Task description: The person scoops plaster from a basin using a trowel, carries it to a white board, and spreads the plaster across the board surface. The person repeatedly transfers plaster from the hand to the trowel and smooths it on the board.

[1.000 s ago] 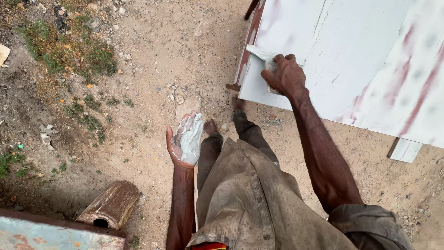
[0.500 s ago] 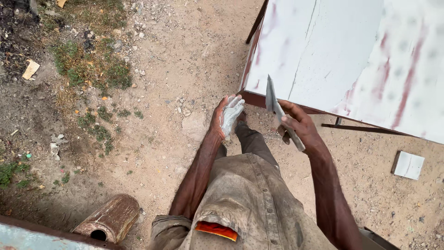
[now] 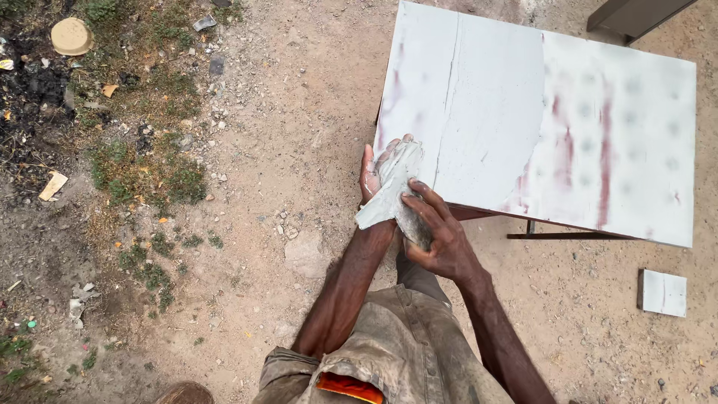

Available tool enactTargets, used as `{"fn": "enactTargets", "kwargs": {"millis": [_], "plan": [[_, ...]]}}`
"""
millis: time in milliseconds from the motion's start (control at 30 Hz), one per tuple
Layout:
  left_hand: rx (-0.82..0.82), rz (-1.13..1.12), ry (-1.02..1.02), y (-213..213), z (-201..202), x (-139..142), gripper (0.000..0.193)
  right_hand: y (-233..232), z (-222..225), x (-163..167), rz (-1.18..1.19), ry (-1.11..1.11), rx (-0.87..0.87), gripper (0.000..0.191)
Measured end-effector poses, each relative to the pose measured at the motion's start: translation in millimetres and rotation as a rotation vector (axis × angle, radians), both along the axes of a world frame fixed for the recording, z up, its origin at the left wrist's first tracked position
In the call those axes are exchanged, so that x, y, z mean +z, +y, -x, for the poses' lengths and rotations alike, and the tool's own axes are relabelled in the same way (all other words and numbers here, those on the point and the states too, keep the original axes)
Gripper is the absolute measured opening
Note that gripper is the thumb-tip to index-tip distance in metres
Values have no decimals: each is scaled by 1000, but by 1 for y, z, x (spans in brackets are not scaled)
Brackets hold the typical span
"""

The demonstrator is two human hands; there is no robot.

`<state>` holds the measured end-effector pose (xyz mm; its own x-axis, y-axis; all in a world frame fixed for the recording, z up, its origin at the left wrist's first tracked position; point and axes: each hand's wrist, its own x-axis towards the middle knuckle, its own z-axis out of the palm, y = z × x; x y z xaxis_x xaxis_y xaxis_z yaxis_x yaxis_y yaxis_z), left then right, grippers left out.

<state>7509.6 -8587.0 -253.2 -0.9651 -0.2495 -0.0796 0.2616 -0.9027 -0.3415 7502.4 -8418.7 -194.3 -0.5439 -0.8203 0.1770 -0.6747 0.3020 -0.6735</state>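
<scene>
Sandy ground (image 3: pixel 299 150) with weeds is lying under us. At 12 o'clock, our left hand (image 3: pixel 383 176) is lying palm up, fingers wide, coated in white filler. Our right hand (image 3: pixel 441 239) is gripping a putty knife (image 3: pixel 385 203), pressing it onto that palm, beside the white tabletop (image 3: pixel 568 105) at 1 o'clock.

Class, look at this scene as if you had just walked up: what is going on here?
A person stands on bare dirt ground beside a white-coated tabletop streaked with red. The right hand holds a flat putty knife smeared with pale grey filler, its blade laid across the open, filler-covered palm of the left hand. A small white block lies on the ground nearby.
</scene>
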Motion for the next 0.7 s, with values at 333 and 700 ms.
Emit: {"fn": "enactTargets", "kwargs": {"millis": [333, 700], "plan": [[237, 365, -98, -23, 30, 26, 101, 56, 104, -36, -5, -584, -218, 76], [-43, -91, 68, 63, 103, 4, 99, 137, 118, -106, 1451, -1905, -159, 72]]}}
